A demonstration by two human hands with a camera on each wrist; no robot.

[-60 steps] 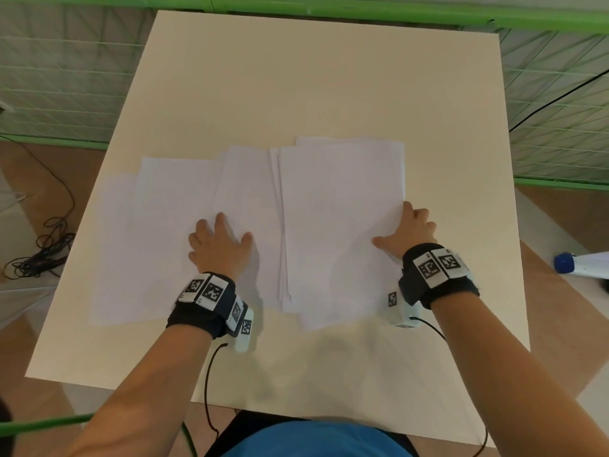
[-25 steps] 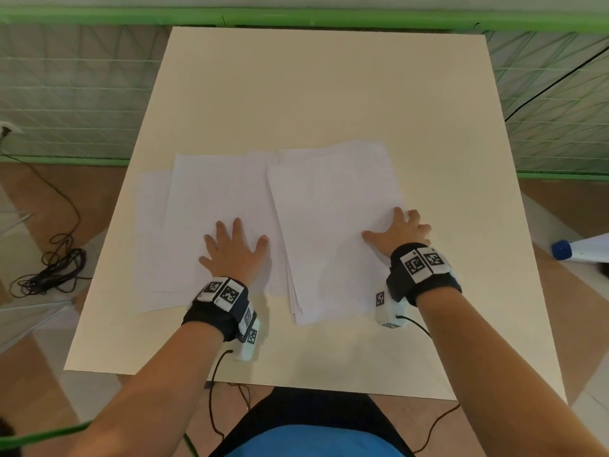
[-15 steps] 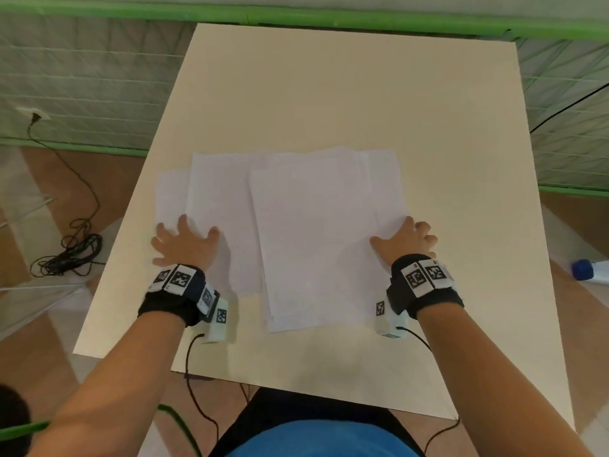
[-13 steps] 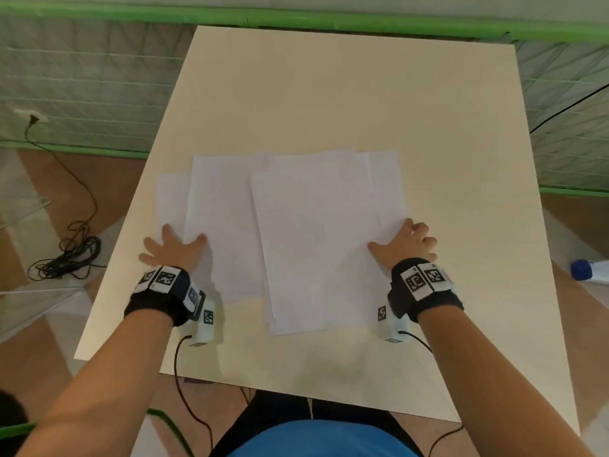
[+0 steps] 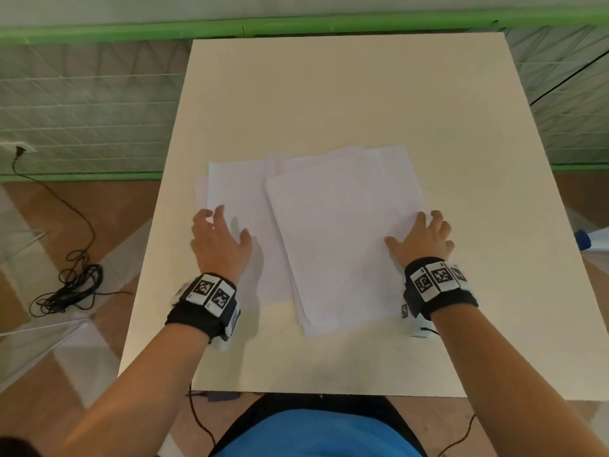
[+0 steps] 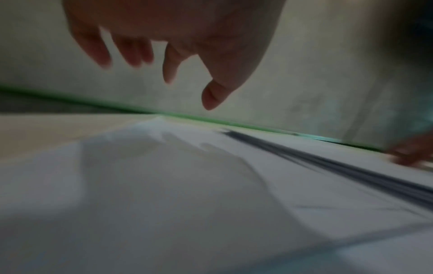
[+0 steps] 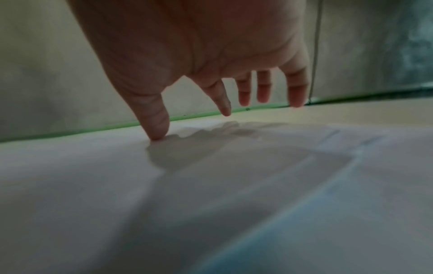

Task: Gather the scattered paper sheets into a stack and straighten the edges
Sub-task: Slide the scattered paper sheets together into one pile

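White paper sheets lie mid-table. A thick, slightly fanned pile point(image 5: 346, 232) sits right of centre, tilted a little, and a few loose sheets point(image 5: 237, 189) stick out from under its left side. My left hand point(image 5: 230, 225) hovers over those loose sheets; in the left wrist view its fingers point(image 6: 103, 55) hang spread and loosely bent above the paper point(image 6: 164, 185), holding nothing. My right hand point(image 5: 416, 237) rests at the pile's right edge with fingers spread. In the right wrist view its thumb tip point(image 7: 157, 135) presses the top sheet point(image 7: 211, 185).
The beige table point(image 5: 329, 94) has bare surface beyond and around the sheets. A green rail point(image 5: 131, 31) and mesh fence run behind it. Black cables point(image 5: 72, 285) lie on the floor at left, and a blue-capped white bottle point(image 5: 590, 239) at right.
My left hand went out to the left edge of the loose sheets, pushed them right under the pile, and now has lifted off the paper. The right hand stayed at the pile's right edge.
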